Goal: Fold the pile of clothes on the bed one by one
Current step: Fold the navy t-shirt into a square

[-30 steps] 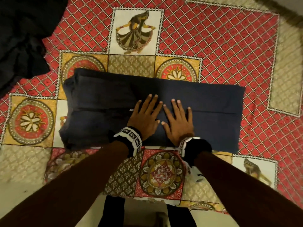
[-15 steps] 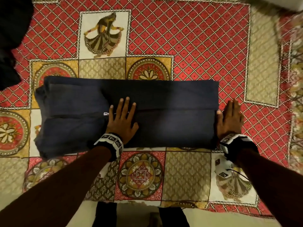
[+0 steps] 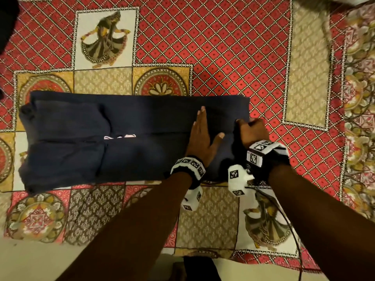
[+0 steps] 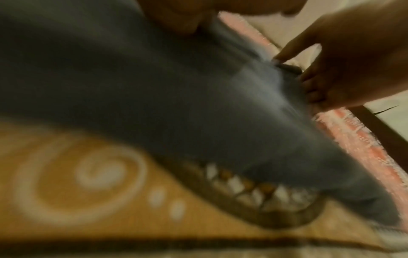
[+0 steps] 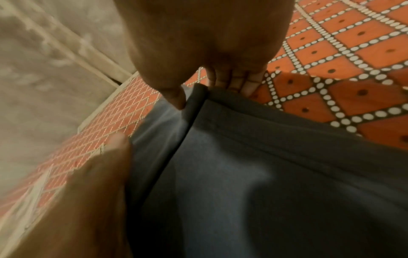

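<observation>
A dark navy garment [image 3: 125,138], folded into a long band, lies across the patterned bedspread [image 3: 223,47]. My left hand [image 3: 200,134] rests flat on it near its right end, fingers straight and together. My right hand [image 3: 250,131] grips the garment's right edge. In the right wrist view the thumb [image 5: 176,99] sits on top of the cloth [image 5: 264,174] and the fingers [image 5: 234,82] curl under the edge. The left wrist view is blurred; it shows the garment [image 4: 154,87] and the right hand [image 4: 331,69] pinching its end.
More dark clothes [image 3: 6,21] lie at the far left corner of the bed. The bedspread's near edge [image 3: 101,243] runs along the bottom of the head view, with pale floor [image 3: 30,260] below it. Open bedspread lies beyond and right of the garment.
My left hand slid right along the garment, from its middle to near the right end. My right hand went from lying flat beside the right edge to gripping that edge.
</observation>
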